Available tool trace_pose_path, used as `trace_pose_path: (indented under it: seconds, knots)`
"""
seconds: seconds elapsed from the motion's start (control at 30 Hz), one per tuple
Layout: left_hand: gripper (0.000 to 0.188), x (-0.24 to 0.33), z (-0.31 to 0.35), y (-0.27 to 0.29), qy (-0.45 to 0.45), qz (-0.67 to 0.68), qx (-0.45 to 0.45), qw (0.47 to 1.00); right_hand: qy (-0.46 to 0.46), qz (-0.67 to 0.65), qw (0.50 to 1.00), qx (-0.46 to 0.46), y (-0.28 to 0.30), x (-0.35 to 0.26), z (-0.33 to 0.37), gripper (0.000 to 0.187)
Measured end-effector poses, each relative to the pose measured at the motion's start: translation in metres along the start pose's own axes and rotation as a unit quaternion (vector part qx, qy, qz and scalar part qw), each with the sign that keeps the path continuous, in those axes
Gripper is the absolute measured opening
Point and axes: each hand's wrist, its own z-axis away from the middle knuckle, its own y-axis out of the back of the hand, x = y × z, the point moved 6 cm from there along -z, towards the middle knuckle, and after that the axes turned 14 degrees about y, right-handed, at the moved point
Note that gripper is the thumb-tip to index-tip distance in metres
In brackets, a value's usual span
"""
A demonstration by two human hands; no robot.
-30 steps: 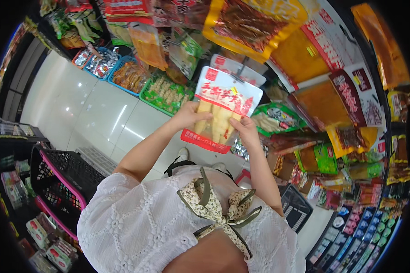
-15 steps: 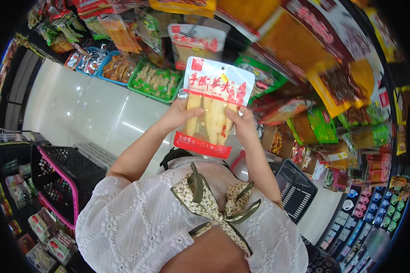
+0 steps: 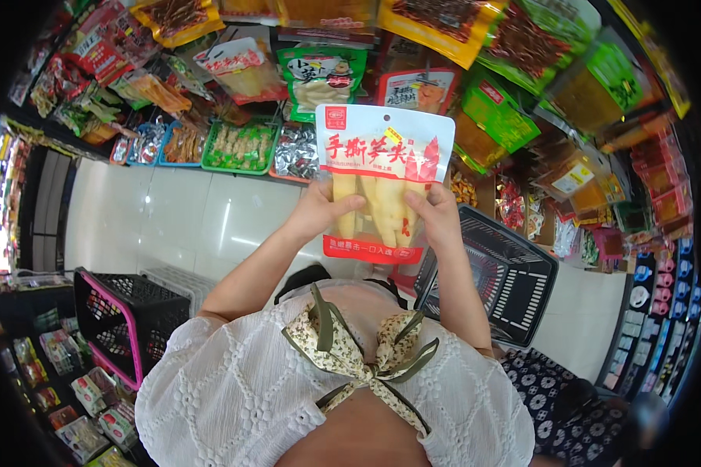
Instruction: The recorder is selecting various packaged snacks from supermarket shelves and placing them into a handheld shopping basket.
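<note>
We see a flat, rectangular plastic pouch (image 3: pixel 385 187) with a white top, a clear window and a red lower band, its printed front turned up toward us. Through the window we see long, tapering, pale-yellow pieces (image 3: pixel 375 208) packed side by side, with small red marks near the lower right. A round hang hole (image 3: pixel 386 118) pierces the top edge.

For labels, we find a small red square emblem (image 3: pixel 336 118) in the top left corner, large red brush-style characters across the white part, a tilted yellow sticker (image 3: pixel 394 136) above them, and white lettering along the red band.

The pouch hangs between our hands, above the pale tiled floor (image 3: pixel 218 210). Our left hand (image 3: pixel 316 210) pinches its left edge and our right hand (image 3: pixel 438 218) its right edge; each grip has its thumb over the front, the other fingers mostly hidden behind.
</note>
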Motion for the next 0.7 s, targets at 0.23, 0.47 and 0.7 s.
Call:
trace_pose_path:
  seconds: [0.23, 0.47, 0.7]
  knots:
    - [0.041, -0.030, 0.035, -0.023, -0.019, -0.005, -0.052, 0.998, 0.025, -0.026, 0.997, 0.067, 0.015, -0.003, 0.054, 0.021]
    - [0.034, -0.088, 0.075, -0.012, 0.016, 0.006, -0.035, 0.999, -0.020, -0.043, 0.996, 0.073, -0.008, 0.009, 0.095, 0.022]
    - [0.031, -0.111, 0.093, -0.034, 0.083, 0.013, -0.060, 0.995, -0.055, -0.036, 0.993, 0.093, -0.002, -0.003, 0.146, 0.028]
